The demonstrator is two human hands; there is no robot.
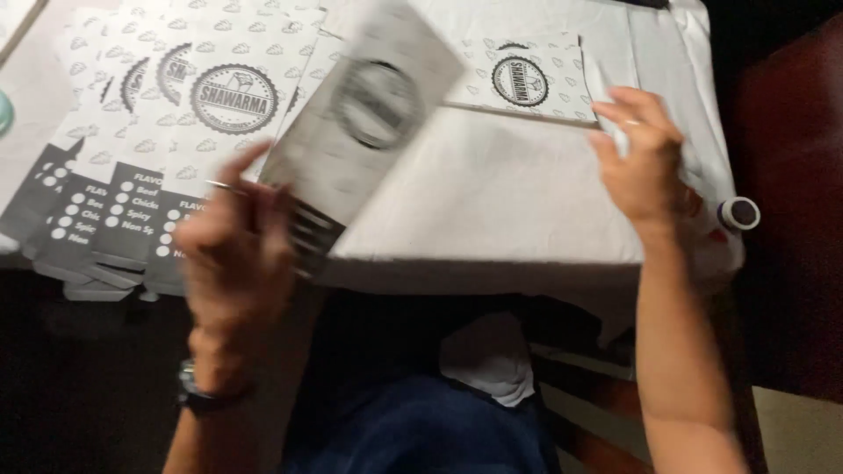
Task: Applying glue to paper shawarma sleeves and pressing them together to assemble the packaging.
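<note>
left hand (233,254): i pinch one printed paper sleeve (364,132) by its lower end; it hangs tilted and blurred over the white table (492,202).
right hand (645,162): fingers spread, tips on the table's far right part, just beside the flat sleeve (531,79); holding nothing.
stack (167,132): fanned on the table's left part.
risk: my pinch looks thin, so i judge the sleeve could slip or crease.
risk two: the glue stick (738,213) at the table's right edge could roll off if nudged.

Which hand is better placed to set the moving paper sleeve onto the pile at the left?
The left hand. It already holds the blurred sleeve right beside the pile. The right hand is far across the table, touching another sleeve.
</note>
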